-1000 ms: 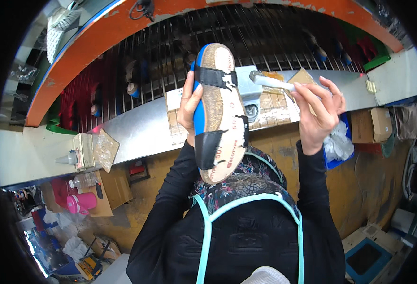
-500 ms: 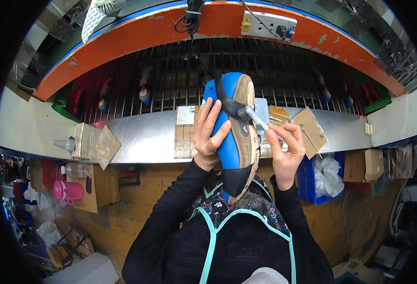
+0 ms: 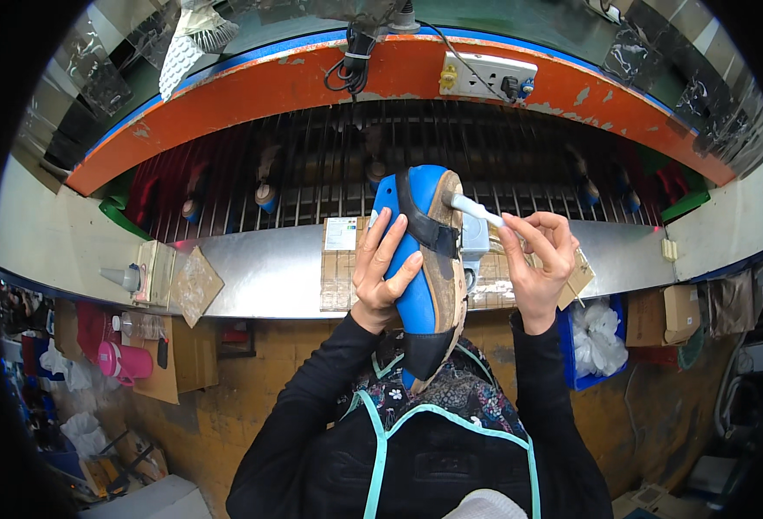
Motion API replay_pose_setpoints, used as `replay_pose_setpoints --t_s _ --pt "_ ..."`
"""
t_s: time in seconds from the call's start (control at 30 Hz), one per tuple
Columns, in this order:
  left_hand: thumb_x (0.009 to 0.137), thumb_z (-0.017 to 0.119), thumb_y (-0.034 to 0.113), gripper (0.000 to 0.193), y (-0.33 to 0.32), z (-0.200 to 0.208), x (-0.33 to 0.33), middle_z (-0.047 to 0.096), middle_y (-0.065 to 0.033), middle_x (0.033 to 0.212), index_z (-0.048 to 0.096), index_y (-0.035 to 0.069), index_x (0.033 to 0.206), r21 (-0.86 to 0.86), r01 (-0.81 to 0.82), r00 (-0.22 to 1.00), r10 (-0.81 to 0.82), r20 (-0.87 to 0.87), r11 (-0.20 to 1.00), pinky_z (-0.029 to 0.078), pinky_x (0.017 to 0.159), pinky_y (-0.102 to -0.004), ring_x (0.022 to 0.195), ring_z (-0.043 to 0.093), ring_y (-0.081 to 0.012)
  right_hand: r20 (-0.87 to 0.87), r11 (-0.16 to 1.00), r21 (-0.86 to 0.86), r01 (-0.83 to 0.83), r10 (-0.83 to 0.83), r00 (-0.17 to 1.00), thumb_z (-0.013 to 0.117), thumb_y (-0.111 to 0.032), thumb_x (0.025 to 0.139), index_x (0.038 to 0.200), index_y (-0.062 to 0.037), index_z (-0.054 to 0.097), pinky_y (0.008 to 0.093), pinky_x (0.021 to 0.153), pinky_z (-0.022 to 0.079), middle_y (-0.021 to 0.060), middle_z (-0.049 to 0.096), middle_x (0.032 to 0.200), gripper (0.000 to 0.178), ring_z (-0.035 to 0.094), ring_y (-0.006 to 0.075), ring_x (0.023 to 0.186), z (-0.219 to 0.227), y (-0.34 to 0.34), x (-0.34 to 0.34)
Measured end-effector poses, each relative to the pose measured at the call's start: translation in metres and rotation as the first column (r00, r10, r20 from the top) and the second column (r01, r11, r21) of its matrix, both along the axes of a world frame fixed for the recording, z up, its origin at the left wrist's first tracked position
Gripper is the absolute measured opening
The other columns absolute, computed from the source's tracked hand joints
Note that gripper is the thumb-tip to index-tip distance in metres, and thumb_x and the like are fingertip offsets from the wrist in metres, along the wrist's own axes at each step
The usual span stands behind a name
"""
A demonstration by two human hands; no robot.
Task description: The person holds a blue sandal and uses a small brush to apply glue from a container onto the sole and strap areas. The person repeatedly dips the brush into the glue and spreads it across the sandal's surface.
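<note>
A blue shoe last with black straps and a brown sole edge (image 3: 418, 298) is held by the left hand (image 3: 383, 270) above the silver metal ledge (image 3: 256, 272); a slim white-handled brush (image 3: 478, 209) is pinched by the right hand (image 3: 539, 266), its tip at the last's far right edge.

the left hand (image 3: 380, 275) grips a blue shoe form (image 3: 414, 298) along its side, the form tilted so that its tan sole (image 3: 452, 275) faces right. a black strap (image 3: 433, 233) crosses it. the right hand (image 3: 541, 264) pinches a white-handled brush (image 3: 478, 209), its dark tip touching the sole's edge near the upper end. beyond, a taped brown package (image 3: 338, 284) lies on a metal counter (image 3: 256, 275), before thin bars under an orange beam (image 3: 269, 76) bearing a white power strip (image 3: 484, 78). lower right, a blue bin (image 3: 572, 363) holds crumpled plastic (image 3: 596, 333).
</note>
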State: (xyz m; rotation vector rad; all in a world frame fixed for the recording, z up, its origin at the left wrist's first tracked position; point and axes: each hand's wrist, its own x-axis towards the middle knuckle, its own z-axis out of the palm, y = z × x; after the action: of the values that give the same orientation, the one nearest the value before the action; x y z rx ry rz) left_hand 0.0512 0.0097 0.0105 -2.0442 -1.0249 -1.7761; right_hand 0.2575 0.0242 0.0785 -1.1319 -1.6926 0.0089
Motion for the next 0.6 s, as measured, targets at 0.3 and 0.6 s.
replay_pose_setpoints --t_s 0.3,0.6 --pt "0.078 0.072 0.013 0.037 0.006 0.005 -0.006 0.059 -0.0187 0.129 0.057 0.019 0.112 -0.001 0.029 0.999 -0.029 -0.036 1.0 0.046 0.099 -0.0502 0.121 0.054 -0.0419 0.116 0.999 -0.004 -0.05 0.05 0.992 0.08 -0.016 0.074 0.092 -0.0136 0.076 0.0303 0.073 0.028 -0.0012 0.06 0.084 0.019 0.051 0.0108 0.067 0.008 -0.004 0.009" --pt "0.074 0.077 0.017 0.047 0.011 0.014 -0.002 0.059 -0.0173 0.13 0.058 0.022 0.116 -0.026 0.07 0.997 -0.071 -0.018 0.997 0.041 0.103 -0.0536 0.123 0.053 -0.0408 0.215 0.993 0.071 -0.098 0.081 0.973 0.081 -0.015 0.072 0.091 -0.0155 0.076 0.0299 0.074 0.027 -0.0021 0.06 0.084 0.02 0.05 0.0107 0.067 0.02 0.001 0.022"
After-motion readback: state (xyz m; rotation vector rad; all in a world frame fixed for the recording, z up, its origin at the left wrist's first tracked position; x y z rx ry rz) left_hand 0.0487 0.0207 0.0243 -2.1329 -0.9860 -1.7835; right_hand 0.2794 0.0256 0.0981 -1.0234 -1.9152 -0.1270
